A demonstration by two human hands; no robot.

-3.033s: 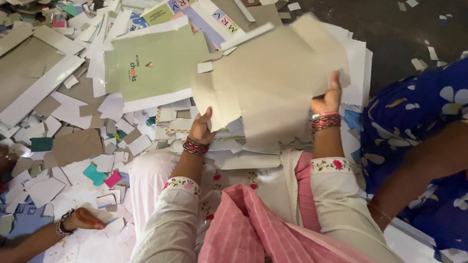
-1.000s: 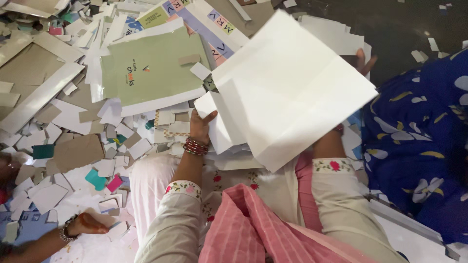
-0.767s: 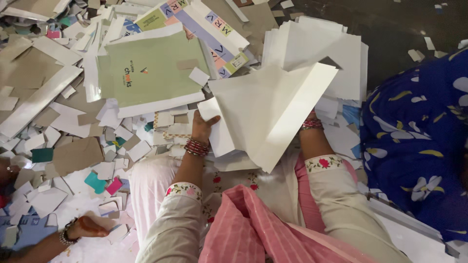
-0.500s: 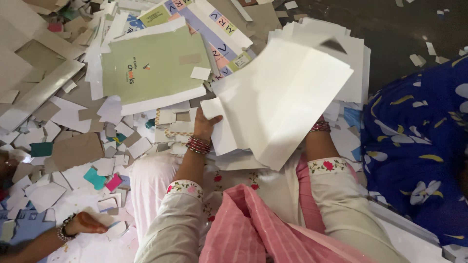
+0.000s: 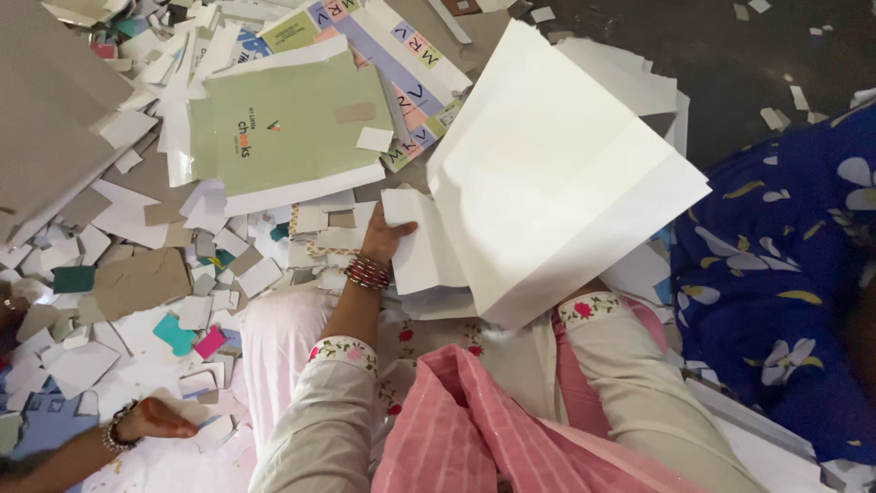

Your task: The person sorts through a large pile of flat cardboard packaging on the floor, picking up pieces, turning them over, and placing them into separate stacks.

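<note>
White sheet (image 5: 557,183) held up over the lap, long axis running from lower left to upper right. Left hand (image 5: 383,239) grips its lower-left edge together with smaller sheets (image 5: 424,251). Right hand is hidden behind the sheet, grip can't be told. Another person's hand (image 5: 155,418) rests on scraps (image 5: 82,356), lower left.

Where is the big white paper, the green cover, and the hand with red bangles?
big white paper (image 5: 557,192), head view, middle of the sheet.
green cover (image 5: 292,128), head view, its flat green face.
left hand (image 5: 381,239), head view, back of the hand above the bangles.
</note>
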